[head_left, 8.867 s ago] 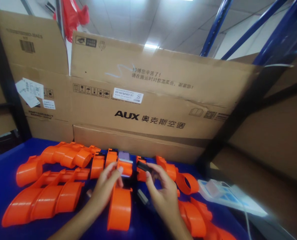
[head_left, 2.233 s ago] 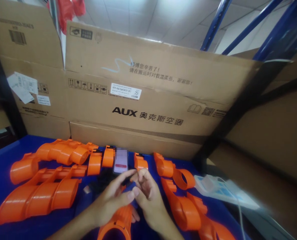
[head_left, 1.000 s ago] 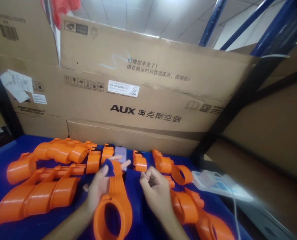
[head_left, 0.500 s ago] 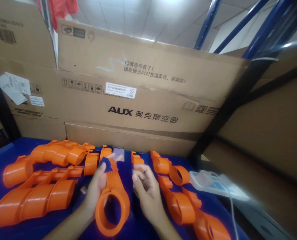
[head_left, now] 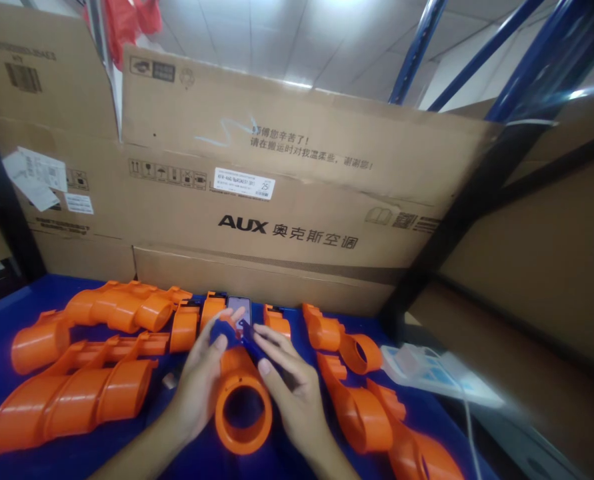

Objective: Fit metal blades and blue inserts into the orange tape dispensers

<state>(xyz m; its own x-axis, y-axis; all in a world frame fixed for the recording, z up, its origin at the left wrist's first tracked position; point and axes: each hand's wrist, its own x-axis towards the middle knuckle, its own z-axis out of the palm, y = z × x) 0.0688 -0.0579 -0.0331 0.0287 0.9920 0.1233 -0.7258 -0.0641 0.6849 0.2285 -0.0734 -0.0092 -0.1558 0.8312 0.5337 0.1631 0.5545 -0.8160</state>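
An orange plastic tube part [head_left: 243,403] with a round opening faces me, held up over the blue table top [head_left: 7,303]. My left hand [head_left: 199,387] grips its left side, thumb by a dark blue piece [head_left: 225,329] at its far end. My right hand [head_left: 289,397] is curled against its right side, fingers reaching to the same far end with a small dark piece [head_left: 249,331] at the fingertips. Behind them a phone [head_left: 240,307] lies on the table.
Several orange tube parts lie about: stacked ones [head_left: 71,393] at left, smaller ones [head_left: 327,330] behind, more [head_left: 377,423] at right. A white power strip [head_left: 437,373] lies at right. A large AUX cardboard box [head_left: 287,200] walls the back. Blue rack posts [head_left: 417,47] rise behind.
The orange part has tipped so its round opening faces me more squarely. My right hand has moved in from beside it onto its right side and far end.
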